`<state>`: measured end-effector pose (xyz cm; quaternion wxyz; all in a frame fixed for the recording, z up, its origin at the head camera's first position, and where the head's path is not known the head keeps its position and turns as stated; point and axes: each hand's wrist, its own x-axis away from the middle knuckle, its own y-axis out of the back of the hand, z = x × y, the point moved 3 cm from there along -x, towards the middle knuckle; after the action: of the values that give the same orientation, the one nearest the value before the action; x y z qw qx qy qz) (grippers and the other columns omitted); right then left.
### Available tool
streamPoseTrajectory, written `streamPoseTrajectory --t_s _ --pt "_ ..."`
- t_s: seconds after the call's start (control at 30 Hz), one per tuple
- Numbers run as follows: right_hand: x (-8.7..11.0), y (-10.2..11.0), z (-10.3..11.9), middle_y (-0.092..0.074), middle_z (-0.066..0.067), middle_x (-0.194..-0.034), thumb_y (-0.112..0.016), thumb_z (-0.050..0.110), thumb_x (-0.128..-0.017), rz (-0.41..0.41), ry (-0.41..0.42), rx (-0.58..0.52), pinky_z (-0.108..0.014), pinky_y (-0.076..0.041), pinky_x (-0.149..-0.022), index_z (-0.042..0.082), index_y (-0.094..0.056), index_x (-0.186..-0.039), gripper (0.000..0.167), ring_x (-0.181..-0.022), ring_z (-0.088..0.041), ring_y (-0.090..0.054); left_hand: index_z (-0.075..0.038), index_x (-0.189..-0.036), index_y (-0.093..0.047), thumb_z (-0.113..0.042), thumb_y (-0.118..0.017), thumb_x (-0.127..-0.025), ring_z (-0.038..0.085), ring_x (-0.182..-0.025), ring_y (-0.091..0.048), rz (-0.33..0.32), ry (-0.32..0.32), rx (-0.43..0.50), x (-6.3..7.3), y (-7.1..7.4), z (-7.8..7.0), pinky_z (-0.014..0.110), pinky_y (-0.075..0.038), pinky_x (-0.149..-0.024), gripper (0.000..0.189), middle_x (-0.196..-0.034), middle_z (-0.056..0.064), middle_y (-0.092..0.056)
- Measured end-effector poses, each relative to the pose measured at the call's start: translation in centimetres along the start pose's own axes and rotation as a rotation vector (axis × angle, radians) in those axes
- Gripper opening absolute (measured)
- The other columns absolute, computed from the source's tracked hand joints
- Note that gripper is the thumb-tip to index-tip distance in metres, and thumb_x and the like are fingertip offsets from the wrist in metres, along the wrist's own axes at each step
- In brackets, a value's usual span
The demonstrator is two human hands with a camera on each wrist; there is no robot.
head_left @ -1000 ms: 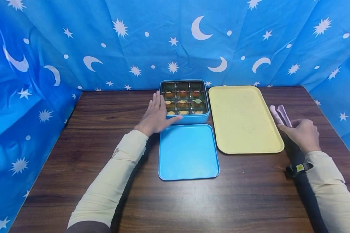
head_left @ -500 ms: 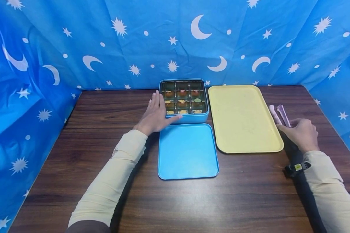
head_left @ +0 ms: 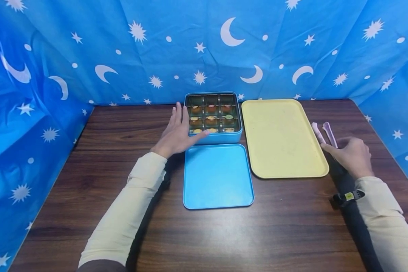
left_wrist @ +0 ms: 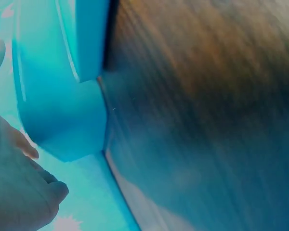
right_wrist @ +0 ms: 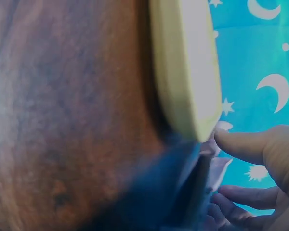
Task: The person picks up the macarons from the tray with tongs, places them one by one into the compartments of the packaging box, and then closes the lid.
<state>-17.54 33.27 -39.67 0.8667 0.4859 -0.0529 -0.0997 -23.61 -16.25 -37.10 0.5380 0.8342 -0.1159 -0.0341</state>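
At the back of the table stands a blue tin (head_left: 218, 139), its insert divided into compartments with small pieces topped in yellow, red and green. My left hand (head_left: 175, 136) is at the tin's left side, fingers straight and thumb stretched across the front corner. In the left wrist view the fingers (left_wrist: 24, 144) appear just apart from the tin's wall (left_wrist: 67, 120). My right hand (head_left: 353, 155) grips pale pink tongs (head_left: 330, 135) beside the yellow tray's right edge. The tongs' two arms are spread and point away from me. Thumb and fingers lie on either side of them in the right wrist view.
A blue square lid (head_left: 218, 177) lies flat in front of the tin. To the tin's right is a yellow tray (head_left: 285, 139). Blue cloth (head_left: 197, 49) with moons and stars hangs behind and along the sides of the brown wooden table (head_left: 224, 238).
My left hand has shifted slightly left, its fingers lifting off the tin's left rim. The right hand stays with the tongs in nearly the same place.
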Motion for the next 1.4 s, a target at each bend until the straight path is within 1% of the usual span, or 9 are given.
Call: streamPoseTrajectory --t_s 0.13,0.43,0.57,0.67,0.8,0.9,1.03,1.17,1.4 --pt "0.4 0.7 1.3 -0.059 -0.040 -0.118 -0.067 0.041 -0.095 -0.034 0.032 -0.034 -0.066 -0.037 -0.089 -0.018 -0.057 -0.126 0.067 -0.107 -0.056 -0.053 -0.008 -0.162 0.006 -0.079 -0.044 -0.091 0.029 -0.153 0.016 -0.034 0.012 0.041 1.1 0.8 0.3 0.062 -0.013 -0.119 0.112 -0.166 0.009 0.023" --pt "2.7 1.2 6.8 -0.070 -0.028 -0.093 -0.073 0.027 -0.094 -0.096 0.235 -0.044 -0.040 -0.041 -0.061 -0.009 -0.071 -0.110 0.040 -0.081 -0.039 -0.064 -0.004 -0.161 -0.023 -0.054 -0.055 -0.100 0.042 -0.153 -0.014 -0.054 0.013 0.053 5.0 1.7 0.7 0.062 -0.019 -0.118 0.085 -0.168 0.021 -0.009" --pt "4.0 0.7 9.4 -0.071 -0.021 -0.087 -0.076 0.026 -0.092 -0.061 0.327 -0.053 -0.040 -0.044 -0.062 -0.008 -0.071 -0.108 0.037 -0.079 -0.037 -0.068 -0.002 -0.158 -0.030 -0.048 -0.057 -0.101 0.044 -0.150 -0.021 -0.047 0.022 0.053 7.0 1.8 0.6 0.063 -0.023 -0.116 0.078 -0.165 0.023 -0.017" --pt "5.0 0.1 11.3 -0.071 -0.014 -0.080 -0.078 0.021 -0.090 -0.045 0.430 -0.072 -0.047 -0.048 -0.082 -0.006 -0.073 -0.102 0.030 -0.083 -0.038 -0.071 -0.003 -0.157 -0.033 -0.047 -0.058 -0.101 0.044 -0.147 -0.028 -0.030 0.035 0.071 8.3 1.6 0.4 0.064 -0.028 -0.113 0.076 -0.162 0.023 -0.024" --pt "6.3 -1.2 13.4 -0.070 -0.006 -0.073 -0.080 0.015 -0.088 0.002 0.527 -0.078 -0.042 -0.053 -0.080 -0.002 -0.076 -0.095 0.019 -0.073 -0.027 -0.072 -0.003 -0.156 -0.035 -0.047 -0.058 -0.101 0.044 -0.137 -0.043 0.013 0.066 0.084 9.8 1.0 0.4 0.064 -0.039 -0.106 0.074 -0.153 0.024 -0.037" --pt "7.1 -2.6 14.6 -0.070 -0.002 -0.074 -0.079 0.017 -0.089 0.095 0.532 -0.079 -0.033 -0.050 -0.057 0.001 -0.077 -0.095 0.017 -0.062 -0.014 -0.065 0.000 -0.154 -0.039 -0.045 -0.058 -0.101 0.039 -0.119 -0.056 0.038 0.076 0.081 10.7 0.6 0.3 0.060 -0.048 -0.098 0.071 -0.138 0.023 -0.050" --pt "7.8 -4.5 15.8 -0.070 0.000 -0.074 -0.078 0.016 -0.089 0.205 0.530 -0.080 -0.031 -0.048 -0.057 0.002 -0.078 -0.096 0.016 -0.060 -0.009 -0.060 0.002 -0.145 -0.049 -0.037 -0.063 -0.101 0.026 -0.088 -0.060 0.057 0.060 0.092 11.4 -0.1 0.1 0.047 -0.053 -0.077 0.061 -0.108 0.014 -0.062" --pt "8.2 -6.3 16.4 -0.068 0.003 -0.070 -0.077 0.015 -0.090 0.277 0.522 -0.083 -0.031 -0.047 -0.055 0.003 -0.079 -0.096 0.013 -0.057 -0.009 -0.057 0.003 -0.137 -0.057 -0.028 -0.065 -0.101 0.019 -0.061 -0.056 0.100 0.051 0.126 11.8 -0.7 -0.1 0.034 -0.046 -0.055 0.048 -0.079 0.006 -0.061" --pt "8.5 -8.1 16.9 -0.065 0.004 -0.066 -0.077 0.015 -0.091 0.365 0.488 -0.094 -0.031 -0.047 -0.053 0.003 -0.079 -0.098 0.014 -0.056 -0.011 -0.056 0.004 -0.137 -0.058 -0.023 -0.068 -0.099 0.019 -0.054 -0.055 0.159 0.077 0.143 11.8 -1.2 -0.5 0.031 -0.044 -0.052 0.048 -0.067 0.004 -0.058"
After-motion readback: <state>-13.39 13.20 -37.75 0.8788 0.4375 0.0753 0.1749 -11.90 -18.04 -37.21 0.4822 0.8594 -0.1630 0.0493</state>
